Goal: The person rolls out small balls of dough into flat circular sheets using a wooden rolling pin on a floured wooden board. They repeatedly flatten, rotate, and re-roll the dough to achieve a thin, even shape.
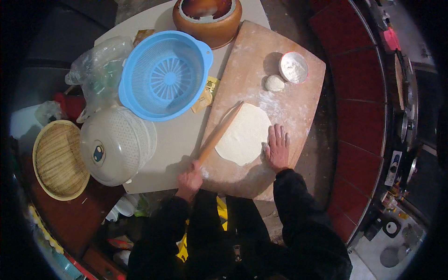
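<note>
A wooden rolling pin (pixel 220 133) lies slantwise over the left edge of a flat round sheet of dough (pixel 243 136). My left hand (pixel 190 179) grips the pin's near end at the left edge of the floured wooden board (pixel 297 108). My right hand (pixel 278 148) rests flat with fingers apart at the dough's right edge, holding nothing. Farther up the board a small ball of dough (pixel 274 83) sits beside a bowl of white flour (pixel 293 67).
Left of the board stand a blue plastic colander (pixel 170 78), a yellow packet (pixel 203 99), a translucent lidded container (pixel 113 147) and a plastic bag (pixel 101 70). A brown pot (pixel 210 26) is at the back. A woven basket (pixel 61 161) lies far left; a red-tiled counter (pixel 360 122) runs along the right.
</note>
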Motion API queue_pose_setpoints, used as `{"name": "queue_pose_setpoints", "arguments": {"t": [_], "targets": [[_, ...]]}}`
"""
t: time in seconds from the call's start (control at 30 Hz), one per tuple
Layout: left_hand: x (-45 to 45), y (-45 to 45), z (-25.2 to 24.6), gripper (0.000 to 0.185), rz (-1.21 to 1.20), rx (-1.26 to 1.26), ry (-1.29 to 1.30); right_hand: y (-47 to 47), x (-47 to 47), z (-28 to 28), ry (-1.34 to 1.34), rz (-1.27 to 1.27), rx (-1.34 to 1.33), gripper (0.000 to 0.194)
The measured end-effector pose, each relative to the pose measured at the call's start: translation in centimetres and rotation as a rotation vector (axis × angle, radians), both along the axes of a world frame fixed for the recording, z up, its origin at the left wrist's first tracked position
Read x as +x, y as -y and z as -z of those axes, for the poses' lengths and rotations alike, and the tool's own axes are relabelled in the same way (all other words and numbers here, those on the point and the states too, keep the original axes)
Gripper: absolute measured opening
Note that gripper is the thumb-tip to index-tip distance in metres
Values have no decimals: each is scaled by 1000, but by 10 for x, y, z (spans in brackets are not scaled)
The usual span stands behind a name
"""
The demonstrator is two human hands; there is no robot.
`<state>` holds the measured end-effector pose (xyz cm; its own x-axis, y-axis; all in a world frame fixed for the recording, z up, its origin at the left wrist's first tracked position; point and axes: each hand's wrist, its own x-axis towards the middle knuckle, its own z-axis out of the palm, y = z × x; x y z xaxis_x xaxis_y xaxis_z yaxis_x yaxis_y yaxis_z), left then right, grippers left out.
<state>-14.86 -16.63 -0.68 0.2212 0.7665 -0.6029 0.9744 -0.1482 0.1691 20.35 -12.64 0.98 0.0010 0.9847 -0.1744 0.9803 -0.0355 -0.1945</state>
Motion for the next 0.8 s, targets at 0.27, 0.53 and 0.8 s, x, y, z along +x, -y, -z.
{"name": "queue_pose_setpoints", "arguments": {"t": [0.27,0.53,0.8], "targets": [[35,-12,-12,21,136,297,124,-12,-29,9,-405,689,14,36],[93,5,0,14,102,380,226,-16,2,28,-695,673,-110,26],[98,15,10,16,102,388,202,-85,-43,-22,-997,192,51,36]]}}
